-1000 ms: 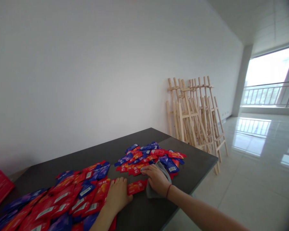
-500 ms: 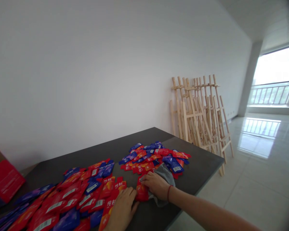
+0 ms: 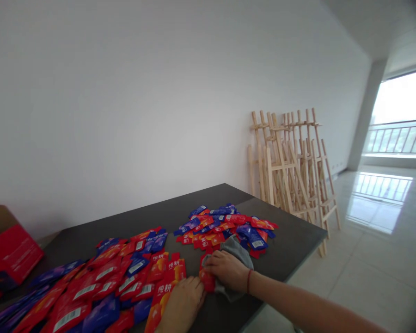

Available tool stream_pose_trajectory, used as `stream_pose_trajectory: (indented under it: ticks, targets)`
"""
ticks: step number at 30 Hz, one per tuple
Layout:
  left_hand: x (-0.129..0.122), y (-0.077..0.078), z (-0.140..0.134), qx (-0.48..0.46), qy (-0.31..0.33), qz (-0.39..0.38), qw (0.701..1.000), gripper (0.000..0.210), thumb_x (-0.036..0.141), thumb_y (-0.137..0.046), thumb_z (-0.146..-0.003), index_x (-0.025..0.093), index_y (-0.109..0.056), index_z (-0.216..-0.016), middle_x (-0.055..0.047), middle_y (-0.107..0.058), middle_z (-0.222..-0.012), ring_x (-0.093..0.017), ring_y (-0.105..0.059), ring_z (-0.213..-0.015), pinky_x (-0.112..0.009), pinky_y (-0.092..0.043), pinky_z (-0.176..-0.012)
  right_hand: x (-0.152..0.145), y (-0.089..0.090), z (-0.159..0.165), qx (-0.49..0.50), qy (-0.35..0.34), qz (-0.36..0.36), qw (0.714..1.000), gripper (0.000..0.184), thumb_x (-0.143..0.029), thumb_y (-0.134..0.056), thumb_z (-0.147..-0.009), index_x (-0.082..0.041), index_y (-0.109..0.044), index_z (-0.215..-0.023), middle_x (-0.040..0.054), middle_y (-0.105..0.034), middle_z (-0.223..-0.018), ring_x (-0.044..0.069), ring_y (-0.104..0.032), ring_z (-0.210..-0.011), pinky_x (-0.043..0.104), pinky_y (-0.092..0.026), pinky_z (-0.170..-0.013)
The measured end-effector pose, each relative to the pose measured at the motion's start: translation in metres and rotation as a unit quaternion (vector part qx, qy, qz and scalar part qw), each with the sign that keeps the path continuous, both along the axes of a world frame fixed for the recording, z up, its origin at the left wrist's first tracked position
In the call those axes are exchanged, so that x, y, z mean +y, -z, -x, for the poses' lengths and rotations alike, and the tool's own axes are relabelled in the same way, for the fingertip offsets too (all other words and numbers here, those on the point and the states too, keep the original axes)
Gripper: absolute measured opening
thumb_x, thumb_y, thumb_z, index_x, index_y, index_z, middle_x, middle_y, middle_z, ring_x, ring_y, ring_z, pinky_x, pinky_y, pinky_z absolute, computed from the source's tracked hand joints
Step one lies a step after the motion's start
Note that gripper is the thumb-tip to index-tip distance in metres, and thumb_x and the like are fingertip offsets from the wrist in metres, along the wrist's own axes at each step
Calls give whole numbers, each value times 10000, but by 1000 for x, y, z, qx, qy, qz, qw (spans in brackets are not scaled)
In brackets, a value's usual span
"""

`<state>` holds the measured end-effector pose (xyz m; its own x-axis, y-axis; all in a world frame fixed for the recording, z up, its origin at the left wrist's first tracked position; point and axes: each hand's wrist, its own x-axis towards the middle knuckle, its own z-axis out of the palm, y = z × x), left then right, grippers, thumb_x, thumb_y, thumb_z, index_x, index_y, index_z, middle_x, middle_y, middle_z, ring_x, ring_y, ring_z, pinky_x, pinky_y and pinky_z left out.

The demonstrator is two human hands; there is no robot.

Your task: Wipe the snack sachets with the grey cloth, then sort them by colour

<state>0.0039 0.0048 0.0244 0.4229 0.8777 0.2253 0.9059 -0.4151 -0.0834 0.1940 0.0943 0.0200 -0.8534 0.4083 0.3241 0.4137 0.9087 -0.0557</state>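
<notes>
My right hand (image 3: 227,269), with a thin red band at the wrist, is closed on a grey cloth (image 3: 241,255) and presses it onto a red pouch (image 3: 207,280) lying on the dark table. Part of that pouch is hidden by the fingers and cloth. My left hand (image 3: 183,301) is at the pouch's left edge, its fingers bent and its fingertips against it; the thumb is mostly hidden. Beside my left hand lie more red pouches (image 3: 163,289) with orange fruit pictures and white lettering.
A large heap of red and blue pouches (image 3: 104,280) covers the table's left. A smaller pile (image 3: 225,224) lies beyond my right hand. A red carton (image 3: 15,252) stands far left. Wooden easels (image 3: 291,162) lean against the wall past the table's right edge (image 3: 294,268).
My left hand has moved slightly right, up to the red pouch's edge. The cloth has shifted with my right hand over the pouch. The view has turned slightly left.
</notes>
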Motion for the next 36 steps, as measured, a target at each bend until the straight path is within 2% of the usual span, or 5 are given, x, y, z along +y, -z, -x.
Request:
stream_pose_trajectory:
  ticks: [6, 13, 21, 28, 36]
  targets:
    - [-2, -7, -2, 2, -8, 39, 999, 226, 155, -440, -934, 214, -658, -922, -24, -697, -939, -191, -649, -874, -322, -492, -789, 21, -12, 26, -41, 92, -18, 995, 191, -193, -537, -877, -150, -664, -1013, 100, -656, -1028, 247, -526, -975, 361, -405, -807]
    - [2, 1, -3, 5, 24, 22, 999, 237, 71, -466, -894, 198, -661, -939, -33, -690, -937, -172, -644, -885, -282, -510, -787, -2, -9, 40, -81, -22, -38, 996, 90, -214, -595, -817, -159, -656, -854, 60, -682, -904, 236, -529, -919, 358, -385, -756]
    - [4, 3, -5, -26, 42, 32, 998, 279, 65, -463, -894, 193, -612, -1092, -71, -638, -1242, -181, -611, -1120, -319, -485, -973, 12, -17, 13, -46, 29, -1, 999, 328, -145, -519, -854, -200, -621, -1160, 31, -643, -1204, 234, -531, -1025, 338, -409, -823]
    - [2, -5, -9, -52, 26, 75, 996, 240, 67, -431, -906, 193, -603, -1016, -70, -670, -1185, -171, -641, -1080, -320, -488, -972, 33, -16, 37, -85, 124, -7, 989, 245, -183, -533, -863, -116, -662, -1059, 121, -674, -1070, 273, -567, -998, 372, -456, -814]
    - [5, -3, -7, -43, 8, 95, 995, 244, 103, -407, -934, 193, -588, -1071, -83, -661, -1204, -169, -639, -1080, -316, -488, -957, -1, -10, 7, -67, 55, -30, 996, 352, -260, -528, -876, -134, -595, -1198, 120, -611, -1232, 260, -528, -1020, 386, -434, -845]
